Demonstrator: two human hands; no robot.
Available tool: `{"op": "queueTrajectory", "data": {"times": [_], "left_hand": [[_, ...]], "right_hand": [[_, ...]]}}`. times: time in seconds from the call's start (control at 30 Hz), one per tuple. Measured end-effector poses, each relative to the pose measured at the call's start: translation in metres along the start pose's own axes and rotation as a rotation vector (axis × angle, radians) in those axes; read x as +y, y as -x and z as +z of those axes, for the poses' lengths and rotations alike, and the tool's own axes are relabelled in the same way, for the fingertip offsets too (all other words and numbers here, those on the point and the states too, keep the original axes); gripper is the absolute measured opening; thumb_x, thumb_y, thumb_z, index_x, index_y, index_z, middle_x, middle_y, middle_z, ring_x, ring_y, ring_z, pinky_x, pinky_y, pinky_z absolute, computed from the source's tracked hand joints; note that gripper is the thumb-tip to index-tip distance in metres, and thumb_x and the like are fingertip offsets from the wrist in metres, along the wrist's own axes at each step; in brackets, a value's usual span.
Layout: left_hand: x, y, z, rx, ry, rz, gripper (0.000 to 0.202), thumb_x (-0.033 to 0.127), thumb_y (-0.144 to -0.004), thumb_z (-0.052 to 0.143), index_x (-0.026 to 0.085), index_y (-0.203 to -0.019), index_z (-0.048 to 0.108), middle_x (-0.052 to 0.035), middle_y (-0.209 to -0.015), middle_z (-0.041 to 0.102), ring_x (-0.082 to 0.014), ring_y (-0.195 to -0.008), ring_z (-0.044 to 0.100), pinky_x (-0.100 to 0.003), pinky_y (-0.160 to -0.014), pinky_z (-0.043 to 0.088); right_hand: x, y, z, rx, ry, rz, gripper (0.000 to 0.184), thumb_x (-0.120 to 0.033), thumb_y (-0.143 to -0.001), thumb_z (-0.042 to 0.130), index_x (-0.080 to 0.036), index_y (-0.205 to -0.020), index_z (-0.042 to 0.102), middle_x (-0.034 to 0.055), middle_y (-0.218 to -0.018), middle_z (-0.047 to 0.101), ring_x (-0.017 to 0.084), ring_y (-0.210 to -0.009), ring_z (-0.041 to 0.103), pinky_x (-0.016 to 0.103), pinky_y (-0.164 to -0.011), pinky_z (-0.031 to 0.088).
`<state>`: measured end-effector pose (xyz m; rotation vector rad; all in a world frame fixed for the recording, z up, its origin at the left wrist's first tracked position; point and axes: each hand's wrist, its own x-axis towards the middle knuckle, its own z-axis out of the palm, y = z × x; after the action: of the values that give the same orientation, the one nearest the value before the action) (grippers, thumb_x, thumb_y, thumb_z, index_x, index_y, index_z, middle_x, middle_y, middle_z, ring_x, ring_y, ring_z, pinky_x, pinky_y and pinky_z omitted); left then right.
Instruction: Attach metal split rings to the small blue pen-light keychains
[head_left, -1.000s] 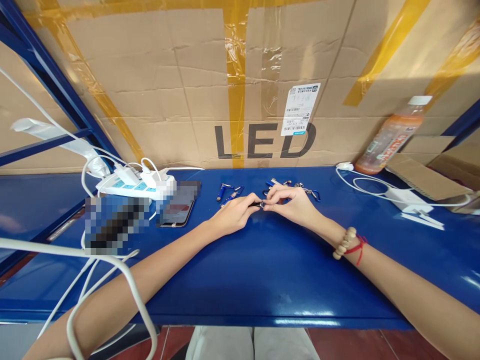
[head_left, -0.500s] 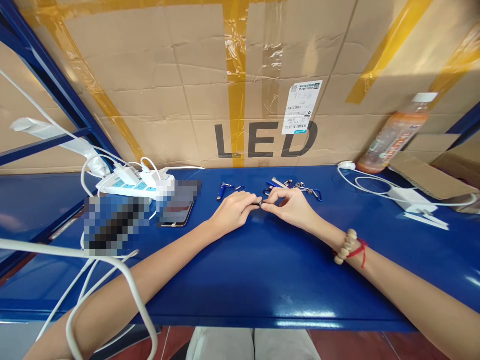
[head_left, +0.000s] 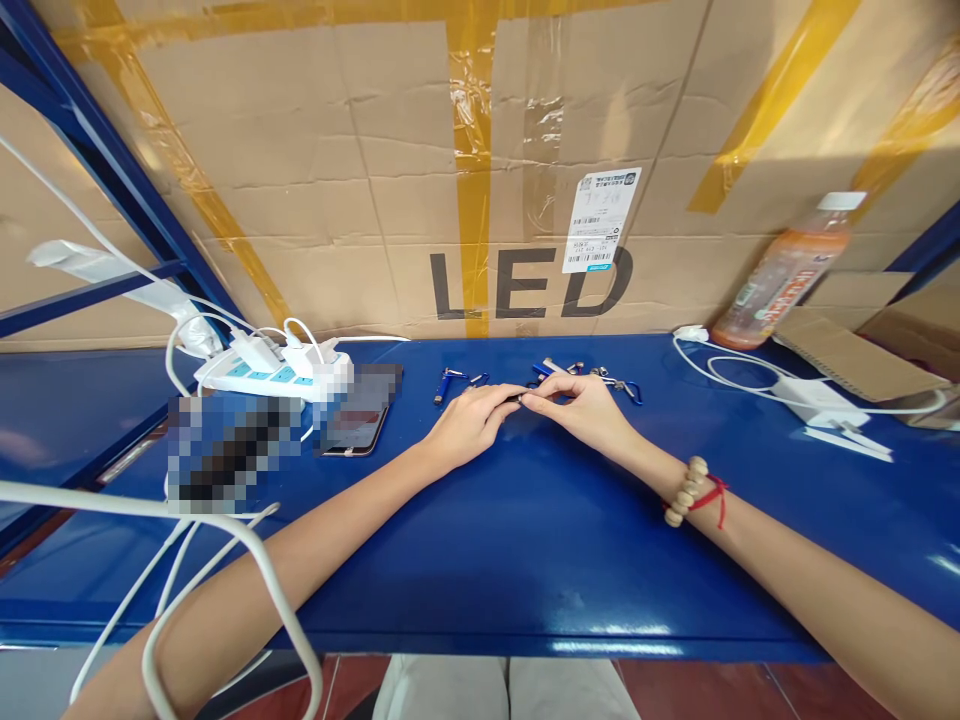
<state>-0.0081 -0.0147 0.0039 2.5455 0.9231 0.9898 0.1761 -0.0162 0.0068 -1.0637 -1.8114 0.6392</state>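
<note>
My left hand [head_left: 469, 422] and my right hand [head_left: 581, 405] meet fingertip to fingertip over the blue shelf [head_left: 525, 540], both pinched on one small dark keychain piece [head_left: 516, 398]. A small blue keychain flashlight [head_left: 445, 385] lies just behind my left hand. Several more blue keychain flashlights with metal clips [head_left: 611, 381] lie behind my right hand. A bead bracelet with a red cord [head_left: 691, 487] is on my right wrist.
A white power strip [head_left: 274, 373] with plugs and white cables [head_left: 225, 560] sits at the left, a phone [head_left: 356, 428] beside it. An orange drink bottle [head_left: 784, 272], a white charger and cable [head_left: 814, 400] and cardboard pieces [head_left: 847, 355] are at the right. A large "LED" carton [head_left: 487, 170] forms the back wall.
Both hands have slid slightly away from me along the shelf, still pinched together on the same small piece. My left fingers now hide the loose piece that lay behind them.
</note>
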Motion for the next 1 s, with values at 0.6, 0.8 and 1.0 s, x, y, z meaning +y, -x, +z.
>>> {"op": "queueTrajectory", "data": {"times": [0.6, 0.8, 1.0], "left_hand": [[0.005, -0.001, -0.003, -0.033, 0.085, -0.298, 0.020, 0.034, -0.094, 0.027, 0.022, -0.101, 0.041, -0.0005, -0.078, 0.056, -0.0157, -0.070, 0.056, -0.026, -0.064, 0.041], [0.002, -0.002, -0.001, -0.072, 0.059, -0.322, 0.020, 0.040, -0.088, 0.040, 0.022, -0.092, 0.035, 0.0034, -0.068, 0.047, -0.0146, -0.061, 0.049, -0.027, -0.061, 0.037], [-0.003, -0.002, 0.002, -0.084, 0.061, -0.280, 0.010, 0.031, -0.090, 0.036, 0.022, -0.091, 0.035, 0.0006, -0.078, 0.050, -0.0147, -0.068, 0.049, -0.026, -0.064, 0.037]], "right_hand": [[0.003, 0.002, -0.014, -0.078, 0.823, 0.004, 0.019, -0.032, -0.081, 0.055, -0.024, -0.084, 0.072, 0.0014, -0.097, 0.067, 0.016, -0.084, 0.062, 0.025, -0.059, 0.042], [0.005, 0.002, -0.011, -0.116, 0.709, -0.042, 0.015, -0.030, -0.080, 0.057, -0.024, -0.076, 0.070, 0.0009, -0.096, 0.067, 0.017, -0.087, 0.063, 0.025, -0.064, 0.046], [0.002, 0.005, -0.008, -0.165, 0.487, -0.266, 0.018, -0.032, -0.085, 0.052, -0.021, -0.087, 0.066, 0.0018, -0.090, 0.068, 0.014, -0.079, 0.062, 0.025, -0.063, 0.047]]}}
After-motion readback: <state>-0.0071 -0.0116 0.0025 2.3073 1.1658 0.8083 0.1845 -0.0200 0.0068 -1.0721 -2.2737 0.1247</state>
